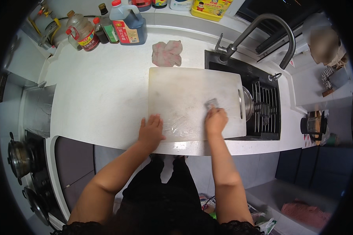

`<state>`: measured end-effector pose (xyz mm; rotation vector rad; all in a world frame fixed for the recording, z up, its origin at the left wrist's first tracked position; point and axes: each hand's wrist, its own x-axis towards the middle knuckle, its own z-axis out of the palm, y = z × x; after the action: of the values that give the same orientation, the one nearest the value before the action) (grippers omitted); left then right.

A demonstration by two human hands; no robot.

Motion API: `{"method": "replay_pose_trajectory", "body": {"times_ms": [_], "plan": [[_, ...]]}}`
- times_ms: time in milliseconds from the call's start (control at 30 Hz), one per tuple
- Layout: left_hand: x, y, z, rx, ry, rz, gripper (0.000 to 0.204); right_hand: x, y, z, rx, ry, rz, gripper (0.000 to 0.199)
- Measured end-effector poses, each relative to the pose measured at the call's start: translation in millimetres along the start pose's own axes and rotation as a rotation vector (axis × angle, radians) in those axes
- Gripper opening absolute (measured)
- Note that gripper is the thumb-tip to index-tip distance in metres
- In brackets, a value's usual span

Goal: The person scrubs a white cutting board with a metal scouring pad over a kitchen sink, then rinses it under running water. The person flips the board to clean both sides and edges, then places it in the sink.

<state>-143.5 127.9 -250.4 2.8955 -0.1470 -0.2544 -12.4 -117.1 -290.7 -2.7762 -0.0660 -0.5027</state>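
A large white cutting board [192, 84] lies on the white counter, its right end with the handle slot reaching over the sink. Its surface looks wet, with shiny suds near the front. My left hand [151, 131] is flat with fingers spread, pressing on the board's left front edge. In my right hand [216, 120] is a small grey scouring pad [211, 103], held against the board right of its middle. Motion blurs the pad, so its exact make is hard to see.
A crumpled pinkish-grey cloth [167, 53] lies behind the board. The black sink [277, 113] holds a rack [261, 105] and a metal bowl [247, 102], under a tall dark faucet [280, 23]. Several sauce bottles [128, 25] stand back left. Pots [20, 157] sit far left.
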Motion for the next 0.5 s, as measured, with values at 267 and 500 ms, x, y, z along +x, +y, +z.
{"method": "replay_pose_trajectory", "body": {"times_ms": [267,500], "plan": [[2.1,-0.5,-1.1,0.084,-0.056,-0.029,0.072,-82.3,-90.0,-13.1,0.168,-0.107,-0.306,0.016],[1.3,1.8,-2.0,0.075,-0.052,0.014,0.072,-9.7,-85.2,18.4,0.027,-0.023,-0.236,0.018]]}}
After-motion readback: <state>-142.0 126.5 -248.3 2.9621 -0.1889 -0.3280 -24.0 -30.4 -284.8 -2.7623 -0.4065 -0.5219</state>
